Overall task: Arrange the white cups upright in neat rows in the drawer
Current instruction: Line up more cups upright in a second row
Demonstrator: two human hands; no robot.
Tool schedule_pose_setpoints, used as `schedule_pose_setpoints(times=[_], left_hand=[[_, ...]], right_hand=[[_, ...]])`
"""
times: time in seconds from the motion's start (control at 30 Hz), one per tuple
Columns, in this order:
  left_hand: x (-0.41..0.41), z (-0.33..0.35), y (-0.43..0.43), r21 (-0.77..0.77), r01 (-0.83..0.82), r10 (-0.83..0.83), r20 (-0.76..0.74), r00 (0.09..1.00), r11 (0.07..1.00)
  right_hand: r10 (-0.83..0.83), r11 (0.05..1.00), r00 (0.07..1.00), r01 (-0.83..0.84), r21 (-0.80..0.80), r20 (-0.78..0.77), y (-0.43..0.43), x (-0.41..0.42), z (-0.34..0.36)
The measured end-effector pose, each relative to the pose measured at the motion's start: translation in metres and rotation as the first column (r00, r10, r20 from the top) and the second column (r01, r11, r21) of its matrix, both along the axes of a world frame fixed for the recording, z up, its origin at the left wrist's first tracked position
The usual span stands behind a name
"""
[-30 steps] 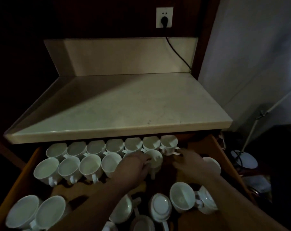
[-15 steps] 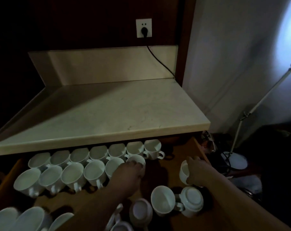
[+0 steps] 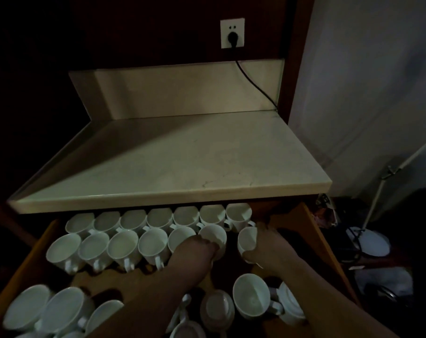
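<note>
**White cups**, glossy, round-rimmed and loop-handled, are set upright in two rows at the back of the wooden drawer, under the pale stone surface. The grip of the left hand is curled over the rim of the end cup of the nearer row. A tilted cup is clasped in the right hand. Half a second earlier it was held nearer the drawer's right wall; it is now just beside the row. Loose cups, some inverted, lie in front.
</note>
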State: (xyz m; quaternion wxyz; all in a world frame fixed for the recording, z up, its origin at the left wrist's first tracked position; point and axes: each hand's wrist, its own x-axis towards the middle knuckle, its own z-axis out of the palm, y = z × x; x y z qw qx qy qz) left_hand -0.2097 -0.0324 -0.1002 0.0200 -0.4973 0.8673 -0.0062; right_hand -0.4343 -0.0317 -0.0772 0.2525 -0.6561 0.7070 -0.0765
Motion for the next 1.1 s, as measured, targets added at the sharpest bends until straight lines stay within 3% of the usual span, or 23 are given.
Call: schedule_pose_setpoints(times=[0.2, 0.77, 0.87, 1.0, 1.1], left_hand=[[-0.001, -0.003, 0.000, -0.012, 0.003, -0.003, -0.022, 1.000, 1.000], [-0.002, -0.019, -0.001, -0.045, -0.044, 0.041, -0.057, 0.998, 0.998], [-0.003, -0.016, 0.000, -0.053, -0.046, 0.041, -0.100, 0.994, 0.997], [0.003, -0.002, 0.006, -0.094, 0.038, -0.064, -0.299, 0.952, 0.995], [0.021, 0.001, 0.001, -0.086, 0.094, -0.113, -0.250, 0.962, 0.992]], right_hand=[[-0.106, 0.994, 0.992, 0.105, 0.022, 0.062, 0.007, 0.000, -0.015], [-0.097, 0.990, 0.991, 0.106, -0.096, 0.097, -0.001, 0.020, -0.031], [-0.086, 0.994, 0.980, 0.096, -0.049, 0.178, 0.000, 0.011, -0.028], [-0.058, 0.998, 0.955, 0.046, 0.047, 0.289, 0.002, -0.023, -0.019], [-0.082, 0.989, 0.967, 0.048, 0.140, 0.243, 0.007, -0.037, -0.018]])
